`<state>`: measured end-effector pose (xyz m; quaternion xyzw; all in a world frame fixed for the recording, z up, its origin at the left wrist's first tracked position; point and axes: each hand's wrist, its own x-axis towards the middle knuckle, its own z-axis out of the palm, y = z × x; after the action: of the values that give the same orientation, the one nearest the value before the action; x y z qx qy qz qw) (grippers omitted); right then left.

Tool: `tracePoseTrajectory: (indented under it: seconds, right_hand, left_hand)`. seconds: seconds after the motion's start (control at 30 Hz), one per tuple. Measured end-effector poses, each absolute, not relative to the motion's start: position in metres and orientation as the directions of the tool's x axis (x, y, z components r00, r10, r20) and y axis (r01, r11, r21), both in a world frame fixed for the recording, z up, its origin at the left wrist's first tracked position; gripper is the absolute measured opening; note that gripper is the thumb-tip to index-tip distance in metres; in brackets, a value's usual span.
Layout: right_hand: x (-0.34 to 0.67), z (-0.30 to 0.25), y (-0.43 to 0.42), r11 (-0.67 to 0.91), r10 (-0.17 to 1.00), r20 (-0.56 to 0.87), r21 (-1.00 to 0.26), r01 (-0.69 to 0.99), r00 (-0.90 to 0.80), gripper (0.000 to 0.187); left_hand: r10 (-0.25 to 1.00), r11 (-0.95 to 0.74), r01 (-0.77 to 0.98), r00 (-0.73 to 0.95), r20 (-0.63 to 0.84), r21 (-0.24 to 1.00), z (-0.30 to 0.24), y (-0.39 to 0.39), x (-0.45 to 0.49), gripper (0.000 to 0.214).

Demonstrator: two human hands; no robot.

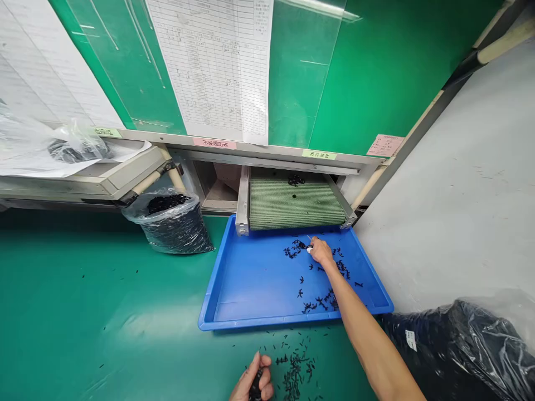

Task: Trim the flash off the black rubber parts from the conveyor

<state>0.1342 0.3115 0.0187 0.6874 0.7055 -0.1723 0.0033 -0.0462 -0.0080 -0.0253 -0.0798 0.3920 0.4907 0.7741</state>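
My right hand (321, 250) is closed in a pinch above the blue tray (246, 278), near the conveyor's end. A thin light stick and a small white bit show at its fingertips; their kind is too small to make out. Small black branched parts (295, 249) lie in the tray beside that hand, with more along its right side under my forearm. My left hand (254, 379), at the bottom edge, is curled around a handful of small black parts (256, 384). Loose black pieces (295, 370) are scattered on the green surface to its right.
A green conveyor belt (292, 200) carrying a few black parts ends over the tray. An open plastic bag of black parts (179, 223) stands left of it. A large black bag (463, 345) lies at right against the white wall (451, 223). A shelf (112, 178) juts out at left.
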Motion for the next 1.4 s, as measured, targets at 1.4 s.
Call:
tracePoseTrajectory:
  seconds: [1.4]
  right_hand:
    - [0.165,0.065,0.102,0.102,0.988,-0.059,-0.437,0.894,-0.141,0.028]
  left_hand:
    - [0.709,0.542,-0.774,0.212,-0.673,0.327,-0.008,-0.027,-0.038,0.036]
